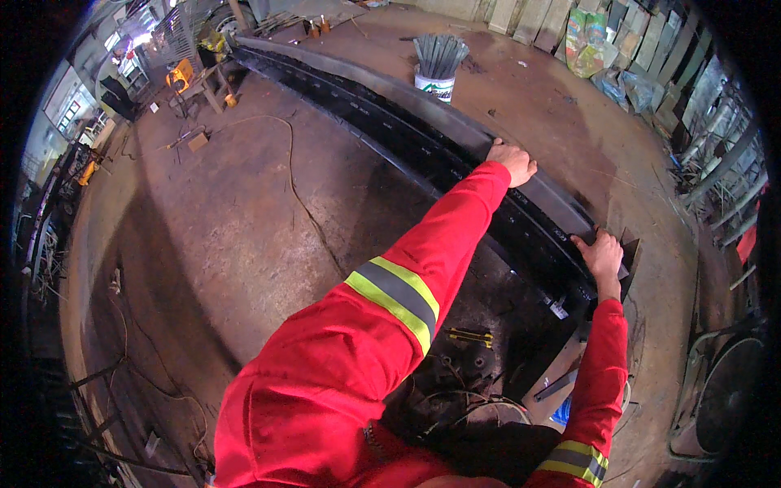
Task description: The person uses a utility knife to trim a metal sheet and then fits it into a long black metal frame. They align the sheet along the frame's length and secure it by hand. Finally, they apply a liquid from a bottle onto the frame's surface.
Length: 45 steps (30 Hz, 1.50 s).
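Observation:
A long black metal beam (370, 122) runs diagonally from the far left to the near right, raised above the floor. Along its far side lies a long grey metal strip (455, 130). My left hand (514, 161) is closed over the strip, with its fingers curled round the far edge. Nearer the strip's close end, my right hand (603, 259) grips the same edge, thumb on the near side. The undersides of both grips are hidden. Below the beam's near end lies a yellow and black tool (471, 336) whose exact kind is unclear.
A white bucket (434, 85) full of dark metal strips stands beyond the beam. A thin cable (293, 171) winds across the brown floor. At the far left is a yellow machine (180, 75); boards (541, 24) lean along the back. A bright glare shows at the upper left.

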Each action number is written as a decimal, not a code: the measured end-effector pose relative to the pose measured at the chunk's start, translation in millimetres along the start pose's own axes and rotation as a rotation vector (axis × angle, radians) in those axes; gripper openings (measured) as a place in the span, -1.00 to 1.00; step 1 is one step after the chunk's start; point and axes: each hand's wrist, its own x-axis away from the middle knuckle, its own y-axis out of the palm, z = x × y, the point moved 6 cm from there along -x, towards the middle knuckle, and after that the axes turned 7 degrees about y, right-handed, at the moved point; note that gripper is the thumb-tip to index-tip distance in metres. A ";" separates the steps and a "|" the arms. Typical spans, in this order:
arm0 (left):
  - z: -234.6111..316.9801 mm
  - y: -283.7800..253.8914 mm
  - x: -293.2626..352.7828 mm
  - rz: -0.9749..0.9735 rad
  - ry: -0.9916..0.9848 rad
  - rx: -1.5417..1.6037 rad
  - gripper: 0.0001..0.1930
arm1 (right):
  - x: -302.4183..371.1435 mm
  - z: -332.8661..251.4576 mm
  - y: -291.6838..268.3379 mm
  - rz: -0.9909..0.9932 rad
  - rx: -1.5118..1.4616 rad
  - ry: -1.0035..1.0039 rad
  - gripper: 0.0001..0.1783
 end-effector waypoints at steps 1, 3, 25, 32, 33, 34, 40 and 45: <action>2.5 -2.4 -0.2 0.008 -0.002 0.007 -0.48 | -0.8 1.9 -0.3 0.016 -0.001 -0.007 -0.27; 3.8 -3.7 -0.5 -0.027 -0.021 0.018 -0.50 | -1.3 3.1 -0.3 0.006 -0.002 -0.003 -0.26; 6.3 -4.1 2.1 -0.032 -0.004 0.019 -0.47 | 1.0 0.3 -1.5 -0.060 0.004 0.031 -0.24; 6.6 -6.0 3.4 -0.046 -0.003 0.020 -0.47 | 2.6 -4.6 -5.3 -0.071 0.013 0.032 -0.26; 6.9 -5.4 1.8 -0.050 -0.001 0.015 -0.47 | 2.4 -4.3 -5.5 -0.055 0.009 0.023 -0.26; 6.5 -5.0 0.5 -0.054 0.002 0.009 -0.47 | 2.2 -2.7 -5.5 -0.039 0.004 0.013 -0.26; 5.9 -3.2 1.4 -0.080 -0.020 0.011 -0.48 | 0.9 -2.1 -1.6 -0.066 0.026 0.023 -0.27; 8.6 -4.9 3.8 -0.053 -0.008 0.009 -0.48 | 0.0 0.1 -0.7 -0.039 0.036 0.013 -0.27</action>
